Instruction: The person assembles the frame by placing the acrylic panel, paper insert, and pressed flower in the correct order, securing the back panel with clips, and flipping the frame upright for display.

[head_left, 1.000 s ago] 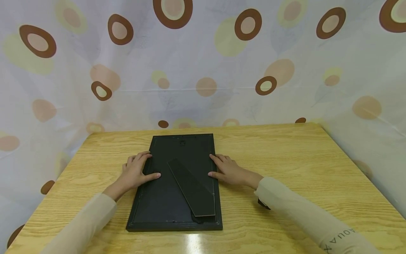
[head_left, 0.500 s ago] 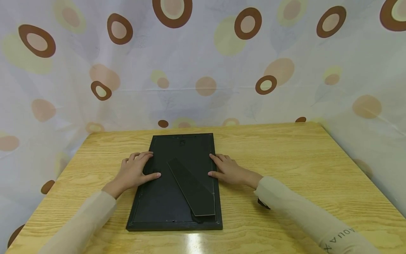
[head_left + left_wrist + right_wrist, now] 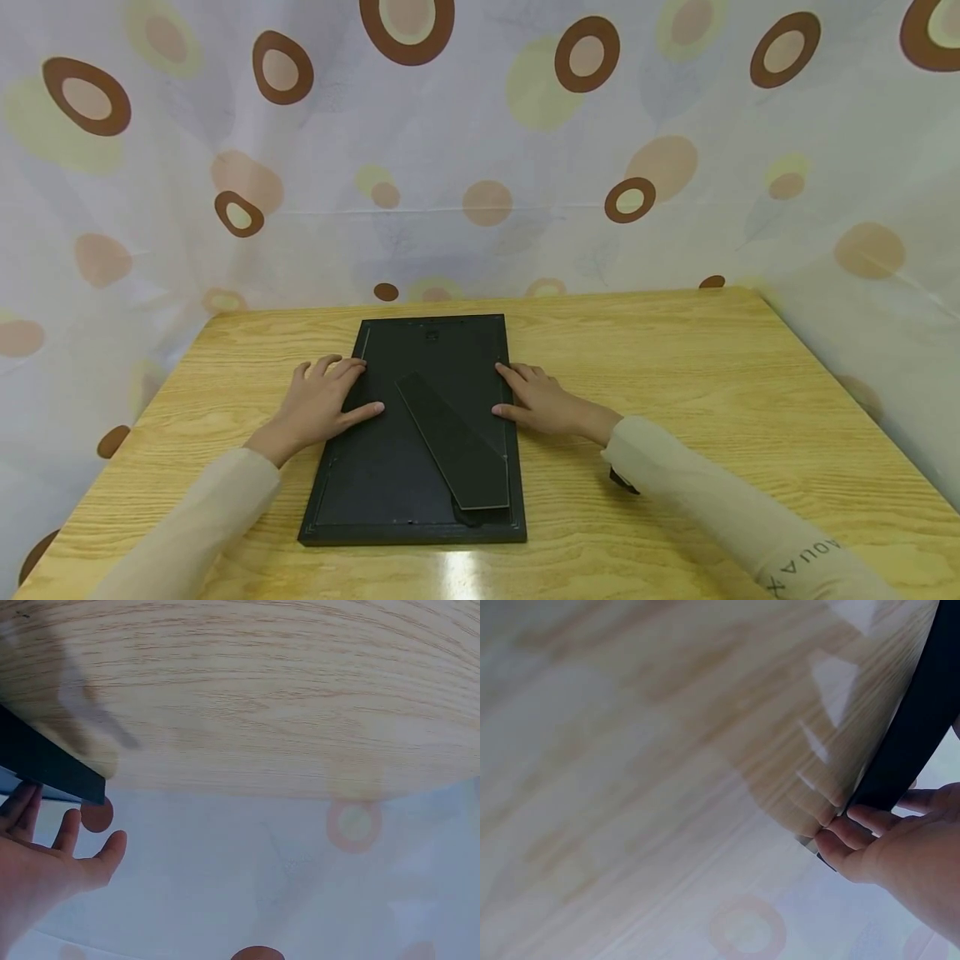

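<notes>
A black picture frame (image 3: 375, 467) lies back side up on the wooden table, its easel leg (image 3: 453, 446) slanting across the backing. My left hand (image 3: 318, 404) is at the frame's left edge, fingers spread, with the thumb reaching over the backing. In the left wrist view, two of the left hand's fingers (image 3: 66, 832) stand away from the frame's side. My right hand (image 3: 543, 406) holds the right edge, thumb and forefinger over the rim. The right wrist view shows its other fingers (image 3: 855, 832) bent against the frame's side, down at the tabletop.
A pale curtain (image 3: 450, 250) with brown and yellow ovals hangs behind the wooden table (image 3: 675, 367) and along both its sides. A small hanger (image 3: 432, 337) sits near the frame's far edge. Light glares off the table near the front.
My left hand has shifted slightly to the right over the frame, its fingers lifting and spreading a little. The right hand and the picture frame stay in place.
</notes>
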A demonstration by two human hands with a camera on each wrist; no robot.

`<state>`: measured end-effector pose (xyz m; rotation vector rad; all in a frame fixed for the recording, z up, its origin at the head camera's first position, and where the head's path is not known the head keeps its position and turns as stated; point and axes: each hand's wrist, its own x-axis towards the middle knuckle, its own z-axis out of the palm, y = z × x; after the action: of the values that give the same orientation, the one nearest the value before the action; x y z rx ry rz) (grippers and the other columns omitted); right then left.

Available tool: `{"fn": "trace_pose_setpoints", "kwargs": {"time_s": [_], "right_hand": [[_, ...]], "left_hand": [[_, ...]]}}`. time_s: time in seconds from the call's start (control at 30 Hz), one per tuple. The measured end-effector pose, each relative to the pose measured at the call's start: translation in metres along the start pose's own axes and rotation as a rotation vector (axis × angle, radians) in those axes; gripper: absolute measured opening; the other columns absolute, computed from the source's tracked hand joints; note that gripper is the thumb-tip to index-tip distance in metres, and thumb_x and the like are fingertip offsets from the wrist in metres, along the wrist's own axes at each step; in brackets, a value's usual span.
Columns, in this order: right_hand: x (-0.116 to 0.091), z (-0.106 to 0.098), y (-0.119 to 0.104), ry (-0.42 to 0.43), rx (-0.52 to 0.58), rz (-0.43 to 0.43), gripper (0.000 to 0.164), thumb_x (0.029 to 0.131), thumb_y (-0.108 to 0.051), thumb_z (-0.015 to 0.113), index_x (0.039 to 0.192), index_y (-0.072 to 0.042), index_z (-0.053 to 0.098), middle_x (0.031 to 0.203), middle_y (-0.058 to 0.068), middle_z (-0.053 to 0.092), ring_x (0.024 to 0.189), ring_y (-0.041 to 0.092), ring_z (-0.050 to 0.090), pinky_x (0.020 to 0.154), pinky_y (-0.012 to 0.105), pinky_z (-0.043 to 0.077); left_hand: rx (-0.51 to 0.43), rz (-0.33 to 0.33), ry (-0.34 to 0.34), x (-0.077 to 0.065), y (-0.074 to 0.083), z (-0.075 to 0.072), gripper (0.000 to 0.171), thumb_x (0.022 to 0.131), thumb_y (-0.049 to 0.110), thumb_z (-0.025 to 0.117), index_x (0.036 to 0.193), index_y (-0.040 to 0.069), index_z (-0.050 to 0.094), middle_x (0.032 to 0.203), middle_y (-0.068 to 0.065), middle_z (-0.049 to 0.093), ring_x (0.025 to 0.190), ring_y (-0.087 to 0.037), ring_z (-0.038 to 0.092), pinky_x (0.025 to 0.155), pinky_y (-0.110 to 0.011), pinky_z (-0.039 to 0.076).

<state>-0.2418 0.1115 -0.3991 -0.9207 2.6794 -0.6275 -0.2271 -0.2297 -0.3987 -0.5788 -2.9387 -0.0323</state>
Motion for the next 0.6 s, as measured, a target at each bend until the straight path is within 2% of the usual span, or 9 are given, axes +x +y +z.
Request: {"fn": "trace_pose_setpoints", "kwargs": {"time_s": [0.23, 0.43, 0.6], "right_hand": [[-0.0005, 0.0004, -0.0006, -0.006, 0.001, -0.001, 0.069, 0.095, -0.038, 0.046, 0.146, -0.001, 0.017, 0.146, 0.025, 0.022, 0.132, 0.045, 0.023, 0.102, 0.061, 0.023], [-0.0007, 0.0, -0.0004, -0.008, -0.004, 0.002, 0.069, 0.095, -0.039, 0.045, 0.146, -0.002, 0.016, 0.146, 0.025, 0.021, 0.132, 0.045, 0.023, 0.102, 0.061, 0.023], [-0.0001, 0.0012, 0.0009, -0.009, -0.006, 0.003, 0.07, 0.095, -0.039, 0.045, 0.146, -0.002, 0.016, 0.146, 0.024, 0.022, 0.132, 0.044, 0.023, 0.103, 0.06, 0.023]], "left_hand": [[0.057, 0.02, 0.02, -0.0011, 0.003, 0.0022, 0.074, 0.084, 0.063, 0.047, 0.131, 0.007, 0.05, 0.134, -0.01, 0.048, 0.125, -0.034, 0.039, 0.097, -0.062, 0.027], [0.014, 0.025, 0.043, 0.0008, 0.0007, -0.0022, 0.066, 0.085, 0.056, 0.052, 0.127, 0.006, 0.053, 0.131, -0.013, 0.051, 0.123, -0.035, 0.041, 0.099, -0.059, 0.029], [-0.088, 0.018, 0.009, 0.0031, -0.0049, -0.0046, 0.06, 0.087, 0.049, 0.054, 0.127, 0.004, 0.053, 0.131, -0.015, 0.05, 0.126, -0.036, 0.037, 0.099, -0.058, 0.03]]}}
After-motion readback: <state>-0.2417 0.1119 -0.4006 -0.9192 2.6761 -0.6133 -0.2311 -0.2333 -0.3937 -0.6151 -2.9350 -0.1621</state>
